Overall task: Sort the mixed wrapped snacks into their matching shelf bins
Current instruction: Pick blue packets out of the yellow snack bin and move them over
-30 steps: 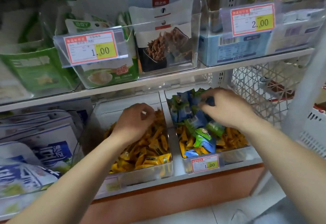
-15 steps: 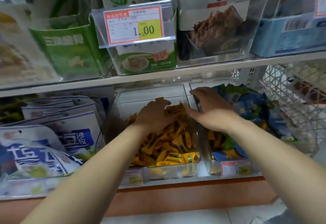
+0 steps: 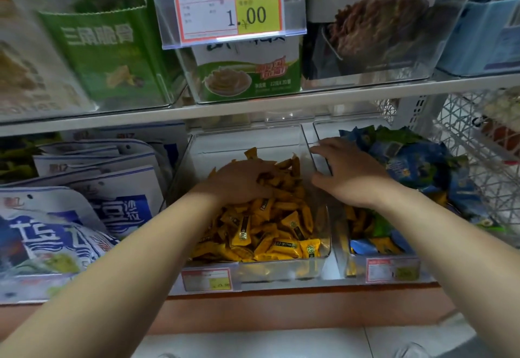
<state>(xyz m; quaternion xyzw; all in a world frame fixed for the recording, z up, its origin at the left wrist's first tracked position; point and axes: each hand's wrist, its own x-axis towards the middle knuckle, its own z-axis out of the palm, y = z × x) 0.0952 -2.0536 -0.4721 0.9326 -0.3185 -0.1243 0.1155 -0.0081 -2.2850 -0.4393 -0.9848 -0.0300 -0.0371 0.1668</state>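
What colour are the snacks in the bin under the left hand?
The snacks are yellow-orange with dark label stripes, clearest in the head view.

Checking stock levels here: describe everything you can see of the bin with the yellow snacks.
The bin is a clear, hard-looking plastic box, open-topped, standing level on the lower shelf with a price tag at its front. Small yellow wrapped snacks part fill it, heaped toward the back. The left hand lies palm down on the heap, fingertips hidden; the right hand reaches across its right wall.
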